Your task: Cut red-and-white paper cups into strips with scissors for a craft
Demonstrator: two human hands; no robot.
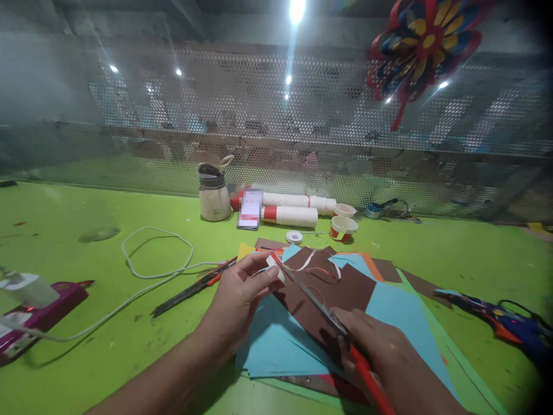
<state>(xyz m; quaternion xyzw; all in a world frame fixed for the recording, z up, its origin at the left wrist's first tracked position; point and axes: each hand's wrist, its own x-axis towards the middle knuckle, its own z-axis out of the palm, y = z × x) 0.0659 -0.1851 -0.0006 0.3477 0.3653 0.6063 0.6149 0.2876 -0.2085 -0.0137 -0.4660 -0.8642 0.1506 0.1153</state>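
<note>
My left hand pinches a small red-and-white paper piece between thumb and fingers. In my right hand is a pair of scissors with red handles, its fingers wrapped round them. The scissor blades point up and left, their tips at the paper piece beside my left thumb. Thin red and white strips curl away behind the blades. Below both hands lies a stack of coloured sheets, with brown paper over light blue paper.
A glue gun lies at right, a black-and-orange tool at left. A white cable loops from a purple power strip. Behind stand a bottle, a phone, white rolls and a small tub. A pinwheel-like decoration hangs above.
</note>
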